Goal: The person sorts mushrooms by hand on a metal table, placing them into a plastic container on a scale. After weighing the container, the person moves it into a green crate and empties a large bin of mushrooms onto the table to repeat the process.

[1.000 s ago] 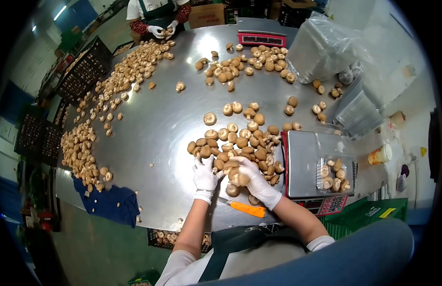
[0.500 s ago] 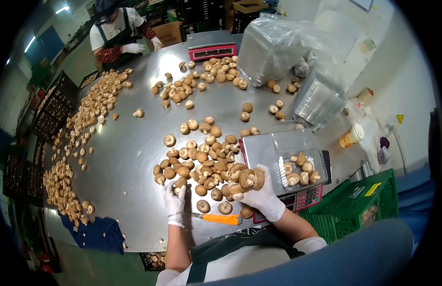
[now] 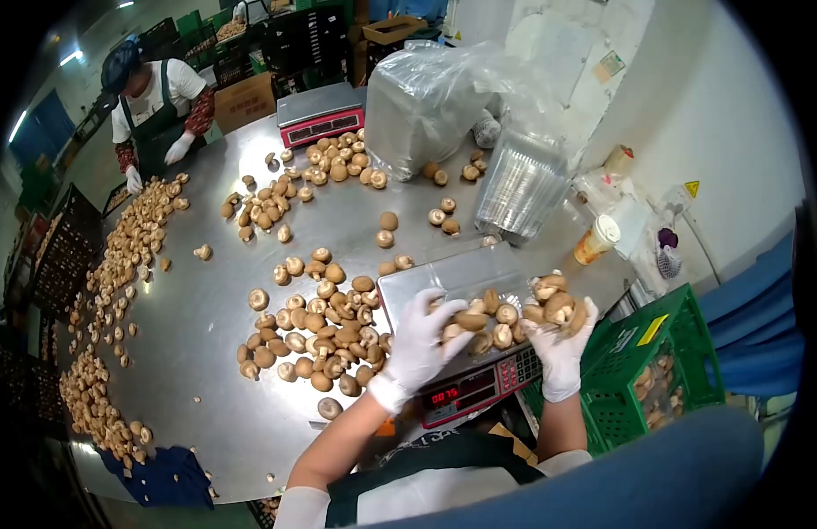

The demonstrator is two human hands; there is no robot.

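Note:
My gloved left hand (image 3: 415, 346) reaches over the clear plastic tray (image 3: 514, 286), fingers and thumb around a mushroom (image 3: 470, 320) at the tray's left side. Several other mushrooms (image 3: 503, 336) lie in that tray, which rests on a digital scale (image 3: 417, 280) with a red display reading about 0.075. At the tray's right edge, my gloved right hand (image 3: 560, 351) cradles several brown-capped shiitake mushrooms (image 3: 558, 307) in its palm and fingers. A pile of loose mushrooms (image 3: 324, 331) spreads on the steel table left of the scale.
A co-worker (image 3: 157, 110) stands at the far left by a long mushroom heap (image 3: 130, 238). Another scale (image 3: 320, 115), bagged trays (image 3: 426, 106) and stacked clear trays (image 3: 518, 189) stand at the back. A paper cup (image 3: 596, 240) and a green crate (image 3: 651, 370) are on the right.
My right hand has carried its mushrooms from the pile's edge to the tray's right side. My left hand has moved right from the pile to the tray. The view has shifted right.

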